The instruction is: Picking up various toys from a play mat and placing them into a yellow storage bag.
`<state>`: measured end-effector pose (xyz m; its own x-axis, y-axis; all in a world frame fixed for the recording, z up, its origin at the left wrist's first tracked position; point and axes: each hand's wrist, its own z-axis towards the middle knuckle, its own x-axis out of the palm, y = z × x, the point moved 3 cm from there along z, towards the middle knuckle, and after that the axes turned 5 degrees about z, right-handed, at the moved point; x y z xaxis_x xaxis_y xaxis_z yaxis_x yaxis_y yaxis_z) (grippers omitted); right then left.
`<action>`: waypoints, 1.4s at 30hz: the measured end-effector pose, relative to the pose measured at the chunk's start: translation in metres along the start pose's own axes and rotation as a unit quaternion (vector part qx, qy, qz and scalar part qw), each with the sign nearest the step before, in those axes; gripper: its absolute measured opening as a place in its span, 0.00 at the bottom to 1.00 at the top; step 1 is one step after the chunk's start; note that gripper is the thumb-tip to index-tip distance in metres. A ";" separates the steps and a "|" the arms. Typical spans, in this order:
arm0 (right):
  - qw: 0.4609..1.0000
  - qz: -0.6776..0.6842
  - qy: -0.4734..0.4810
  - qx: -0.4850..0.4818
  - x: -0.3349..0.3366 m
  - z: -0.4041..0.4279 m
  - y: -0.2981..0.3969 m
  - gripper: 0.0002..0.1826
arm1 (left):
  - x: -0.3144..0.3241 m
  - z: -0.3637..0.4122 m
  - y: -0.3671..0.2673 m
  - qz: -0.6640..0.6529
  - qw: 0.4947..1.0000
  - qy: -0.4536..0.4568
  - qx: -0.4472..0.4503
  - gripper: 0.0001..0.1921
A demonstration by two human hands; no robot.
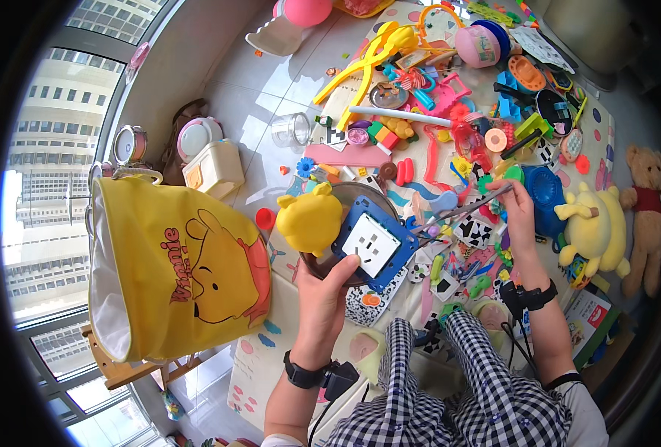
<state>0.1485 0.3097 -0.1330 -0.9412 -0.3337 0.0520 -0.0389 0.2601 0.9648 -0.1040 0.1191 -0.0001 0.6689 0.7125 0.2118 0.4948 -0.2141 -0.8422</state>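
My left hand grips a blue plate with a white socket insert, thumb pressed on the white face. Between the thumb and fingers of my right hand is a long, thin grey tool, apparently tweezers. Its tip reaches close to the right edge of the blue plate; whether they touch cannot be told. Behind the plate sits a dark round bowl or pan, partly hidden. A yellow animal-shaped toy overlaps its left side.
Many small toys cover the patterned play mat ahead and to the right. A yellow fabric basket stands at left, near the window. A yellow plush toy and a teddy bear lie at right. Cables hang from both wrist-worn devices.
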 end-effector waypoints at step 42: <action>0.870 -0.249 0.237 -0.354 0.102 -0.090 0.106 0.19 | -0.003 0.017 0.092 -0.020 0.986 0.106 -0.124 0.31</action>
<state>0.0784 0.2214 -0.0019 -0.6165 -0.6245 -0.4795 -0.0278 -0.5914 0.8059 -0.0693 0.1085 -0.0868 0.7344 0.5733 0.3633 0.6258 -0.3649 -0.6894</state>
